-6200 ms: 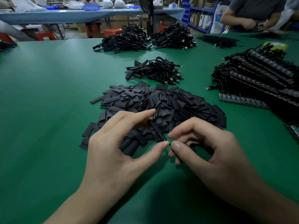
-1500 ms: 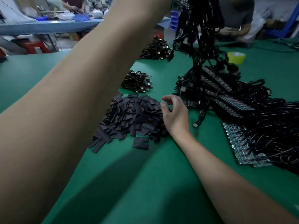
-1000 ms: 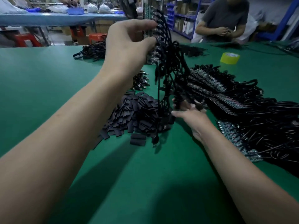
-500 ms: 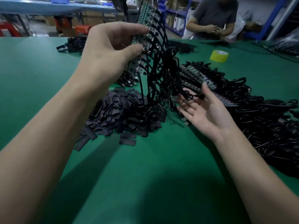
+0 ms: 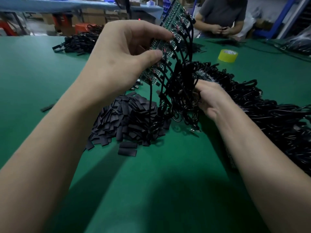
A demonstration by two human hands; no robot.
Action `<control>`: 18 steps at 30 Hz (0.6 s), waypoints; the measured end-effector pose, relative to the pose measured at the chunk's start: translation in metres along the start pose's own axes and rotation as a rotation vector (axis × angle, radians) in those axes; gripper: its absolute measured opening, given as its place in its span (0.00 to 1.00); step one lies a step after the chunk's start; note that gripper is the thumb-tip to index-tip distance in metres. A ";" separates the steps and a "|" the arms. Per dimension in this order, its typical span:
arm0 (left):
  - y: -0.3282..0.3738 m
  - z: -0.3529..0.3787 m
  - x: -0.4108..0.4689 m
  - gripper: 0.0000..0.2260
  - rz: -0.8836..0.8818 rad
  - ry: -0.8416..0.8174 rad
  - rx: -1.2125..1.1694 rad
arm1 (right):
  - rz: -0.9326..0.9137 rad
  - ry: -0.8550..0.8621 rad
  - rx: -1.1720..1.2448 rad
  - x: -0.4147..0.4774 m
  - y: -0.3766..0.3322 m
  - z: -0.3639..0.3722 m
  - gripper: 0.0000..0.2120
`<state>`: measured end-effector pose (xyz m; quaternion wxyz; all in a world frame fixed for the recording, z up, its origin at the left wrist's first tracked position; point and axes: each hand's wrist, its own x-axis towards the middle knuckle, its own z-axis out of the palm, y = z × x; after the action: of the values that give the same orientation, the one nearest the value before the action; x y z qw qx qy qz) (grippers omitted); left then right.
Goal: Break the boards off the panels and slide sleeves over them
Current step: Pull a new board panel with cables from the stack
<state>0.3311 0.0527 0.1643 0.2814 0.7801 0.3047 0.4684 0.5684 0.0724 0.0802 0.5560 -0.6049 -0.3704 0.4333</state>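
Note:
My left hand holds a green panel of boards up above the table, thumb and fingers pinching its lower part. Black cables hang from the panel in a bundle. My right hand grips that bundle of cables lower down, fingers curled into it. Under the hanging cables lies a heap of flat black sleeves on the green table.
A big stack of panels with tangled cables fills the right side. A yellow tape roll stands behind it. Cable heaps lie at the far left. Another person works across the table.
My right hand went from open under the cables to closed round the hanging bundle. My left hand keeps the panel raised, a little lower and nearer.

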 end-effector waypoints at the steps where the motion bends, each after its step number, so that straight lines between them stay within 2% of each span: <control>1: 0.000 0.003 0.001 0.13 -0.005 0.000 0.007 | -0.027 0.004 -0.043 0.001 -0.002 -0.002 0.11; 3: 0.001 0.012 0.004 0.13 -0.013 0.003 0.034 | -0.077 -0.020 -0.121 0.001 -0.009 -0.007 0.05; 5: 0.002 0.022 0.008 0.13 -0.020 0.012 0.080 | -0.123 -0.033 -0.158 0.002 -0.015 -0.013 0.21; 7: 0.002 0.033 0.014 0.13 -0.023 0.031 0.101 | -0.135 -0.048 -0.183 0.002 -0.021 -0.017 0.26; 10: 0.000 0.051 0.022 0.13 -0.025 0.085 0.105 | -0.013 -0.111 -0.065 0.003 -0.018 -0.019 0.17; 13: -0.003 0.064 0.029 0.13 -0.024 0.140 0.090 | 0.109 -0.157 0.082 0.004 -0.006 -0.021 0.17; 15: -0.005 0.065 0.034 0.13 -0.020 0.176 0.044 | 0.114 -0.199 0.102 0.003 0.002 -0.023 0.19; 18: -0.005 0.058 0.043 0.14 -0.002 0.246 -0.052 | 0.095 -0.206 0.096 0.000 0.011 -0.027 0.11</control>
<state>0.3982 0.0793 0.1618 0.2627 0.7087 0.3255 0.5681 0.5931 0.0624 0.0699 0.5224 -0.5467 -0.3752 0.5361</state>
